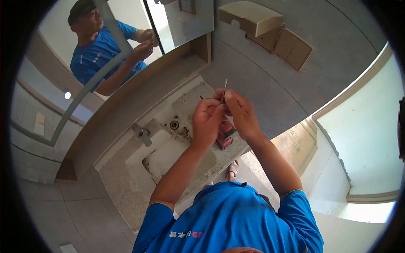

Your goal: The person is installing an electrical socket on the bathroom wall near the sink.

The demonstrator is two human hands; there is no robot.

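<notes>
Wearing a bright blue short-sleeved fabric shirt (236, 219), the person is holding both hands close together above a mottled, pale, stone-like washbasin counter (122, 202). The bare right hand (244, 116) is pinching a thin, pale, narrow strip (225, 85) between thumb and fingers, and the strip's tip is pointing away from the body. The bare left hand (206, 124) is resting half curled against the right; whether its fingertips are also gripping the strip is impossible to make out. Below the hands, a red-and-black power tool (226, 137) is lying partly hidden. To its left, a silvery metal tap (143, 134) is standing near a dark round fitting (174, 125). Farther off, a mirrored wall cabinet (125, 49) is reflecting the person, and a beige, box-shaped wall holder (253, 19) is hanging open.
</notes>
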